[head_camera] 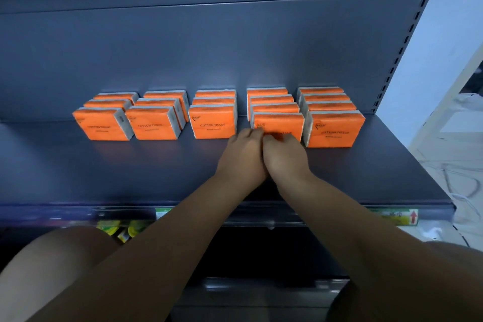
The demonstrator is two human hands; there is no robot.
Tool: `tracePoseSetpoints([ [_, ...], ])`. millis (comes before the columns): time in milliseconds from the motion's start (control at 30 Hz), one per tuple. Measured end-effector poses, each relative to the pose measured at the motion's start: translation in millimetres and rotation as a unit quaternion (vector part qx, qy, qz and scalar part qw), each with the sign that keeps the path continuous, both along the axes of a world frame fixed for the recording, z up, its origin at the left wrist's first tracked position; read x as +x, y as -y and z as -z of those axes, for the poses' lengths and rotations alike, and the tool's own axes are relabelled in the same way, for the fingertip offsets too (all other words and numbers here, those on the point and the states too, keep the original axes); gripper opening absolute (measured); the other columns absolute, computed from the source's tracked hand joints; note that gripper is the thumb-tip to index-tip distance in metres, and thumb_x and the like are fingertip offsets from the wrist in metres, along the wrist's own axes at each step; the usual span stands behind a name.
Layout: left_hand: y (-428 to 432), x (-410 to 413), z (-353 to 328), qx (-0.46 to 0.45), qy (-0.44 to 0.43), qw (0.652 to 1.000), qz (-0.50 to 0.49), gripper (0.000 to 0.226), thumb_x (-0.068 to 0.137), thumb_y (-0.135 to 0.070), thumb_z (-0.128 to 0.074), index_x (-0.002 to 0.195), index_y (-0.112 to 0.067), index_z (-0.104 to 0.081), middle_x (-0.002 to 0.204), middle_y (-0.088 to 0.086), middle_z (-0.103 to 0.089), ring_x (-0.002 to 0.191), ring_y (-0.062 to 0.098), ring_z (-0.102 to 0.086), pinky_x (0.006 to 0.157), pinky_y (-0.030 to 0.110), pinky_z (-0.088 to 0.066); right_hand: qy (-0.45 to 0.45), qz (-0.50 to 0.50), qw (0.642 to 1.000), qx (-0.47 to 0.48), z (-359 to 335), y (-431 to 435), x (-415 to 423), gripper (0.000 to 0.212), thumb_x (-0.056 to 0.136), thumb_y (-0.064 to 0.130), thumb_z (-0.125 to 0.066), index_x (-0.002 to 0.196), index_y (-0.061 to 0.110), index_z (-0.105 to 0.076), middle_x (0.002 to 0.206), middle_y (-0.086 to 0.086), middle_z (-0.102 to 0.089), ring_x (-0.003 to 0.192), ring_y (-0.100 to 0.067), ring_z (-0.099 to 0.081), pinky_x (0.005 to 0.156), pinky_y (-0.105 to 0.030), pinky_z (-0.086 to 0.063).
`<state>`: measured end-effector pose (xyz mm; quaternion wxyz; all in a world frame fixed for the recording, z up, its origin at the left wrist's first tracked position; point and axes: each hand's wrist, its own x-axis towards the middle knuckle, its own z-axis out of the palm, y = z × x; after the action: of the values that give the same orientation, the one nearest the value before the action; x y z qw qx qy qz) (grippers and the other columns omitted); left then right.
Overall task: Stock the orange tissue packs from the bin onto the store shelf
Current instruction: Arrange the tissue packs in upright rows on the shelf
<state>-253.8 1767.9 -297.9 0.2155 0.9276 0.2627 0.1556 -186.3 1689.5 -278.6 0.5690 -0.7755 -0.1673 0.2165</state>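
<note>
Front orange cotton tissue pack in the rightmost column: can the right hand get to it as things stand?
Probably yes. The right hand rests at the neighbouring front orange tissue pack, directly beside the rightmost front orange cotton tissue pack. Bare dark shelf lies between, nothing blocking.

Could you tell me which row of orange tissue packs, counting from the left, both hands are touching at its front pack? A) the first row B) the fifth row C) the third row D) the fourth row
D: the left hand and right hand meet at the lower front edge of the front pack of the fourth row, between the third row's front pack and the fifth's.
</note>
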Motion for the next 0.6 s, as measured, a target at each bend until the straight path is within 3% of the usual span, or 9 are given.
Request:
tracePoseSetpoints([
  [67,-3,3,1,0.000,-0.009,1.000,-0.006,0.038,0.089,-0.038,-0.058,0.123,-0.021,-0.060,0.122,0.005,-0.059,0.117,0.030,-0.053,0.097,0.047,-0.049,0.000,-0.001,1.000,-0.001,3,-1,2,0.026,0.097,0.036,-0.055,0.112,0.017,-0.064,0.095,-0.001,-0.068,0.090,-0.021,-0.066,0.091,-0.047,-0.056],
  [200,-8,1,10,0.018,-0.022,0.999,-0.018,0.051,0.080,-0.048,-0.038,0.121,-0.025,-0.058,0.117,-0.001,-0.060,0.115,0.027,-0.055,0.096,0.046,-0.048,0.031,-0.017,0.999,-0.034,2,-2,7,0.024,0.100,0.035,-0.049,0.108,0.017,-0.063,0.096,-0.002,-0.066,0.088,-0.021,-0.063,0.091,-0.047,-0.054],
  [300,-3,-11,5,0.040,-0.032,0.999,-0.018,0.053,0.089,-0.040,-0.052,0.138,-0.022,-0.054,0.133,0.002,-0.058,0.127,0.029,-0.050,0.104,0.045,-0.045,0.070,-0.042,0.994,-0.079,-2,0,9,0.032,0.103,0.037,-0.045,0.111,0.014,-0.065,0.107,-0.009,-0.068,0.098,-0.029,-0.064,0.090,-0.042,-0.052],
  [400,4,-38,-13,0.162,-0.046,0.984,-0.064,0.068,0.090,-0.051,-0.038,0.148,-0.017,-0.050,0.149,0.006,-0.053,0.140,0.034,-0.044,0.112,0.050,-0.041,0.151,-0.107,0.975,-0.124,-14,0,-1,0.044,0.104,0.045,-0.039,0.109,0.014,-0.070,0.108,-0.010,-0.072,0.104,-0.033,-0.065,0.080,-0.035,-0.046],
  [500,12,-86,-36,0.231,-0.035,0.961,-0.146,0.078,0.083,-0.058,-0.034,0.146,-0.017,-0.056,0.152,0.010,-0.054,0.144,0.041,-0.043,0.117,0.057,-0.035,0.346,-0.185,0.906,-0.158,-26,-5,-34,0.054,0.104,0.056,-0.028,0.102,0.020,-0.069,0.103,-0.006,-0.072,0.101,-0.031,-0.064,0.083,-0.040,-0.048],
  [567,16,-129,-48,0.235,-0.024,0.948,-0.211,0.081,0.082,-0.062,-0.038,0.146,-0.016,-0.056,0.152,0.011,-0.054,0.146,0.041,-0.042,0.118,0.057,-0.032,0.480,-0.219,0.842,-0.115,-34,-12,-69,0.054,0.102,0.055,-0.028,0.114,0.021,-0.067,0.115,-0.005,-0.071,0.113,-0.030,-0.062,0.094,-0.041,-0.048],
  [600,15,-153,-52,0.234,-0.023,0.941,-0.242,0.084,0.081,-0.065,-0.038,0.147,-0.016,-0.055,0.153,0.011,-0.054,0.146,0.041,-0.041,0.119,0.057,-0.030,0.504,-0.233,0.828,-0.076,-38,-16,-88,0.055,0.102,0.055,-0.031,0.126,0.019,-0.065,0.128,-0.006,-0.068,0.122,-0.029,-0.058,0.103,-0.041,-0.045],
])
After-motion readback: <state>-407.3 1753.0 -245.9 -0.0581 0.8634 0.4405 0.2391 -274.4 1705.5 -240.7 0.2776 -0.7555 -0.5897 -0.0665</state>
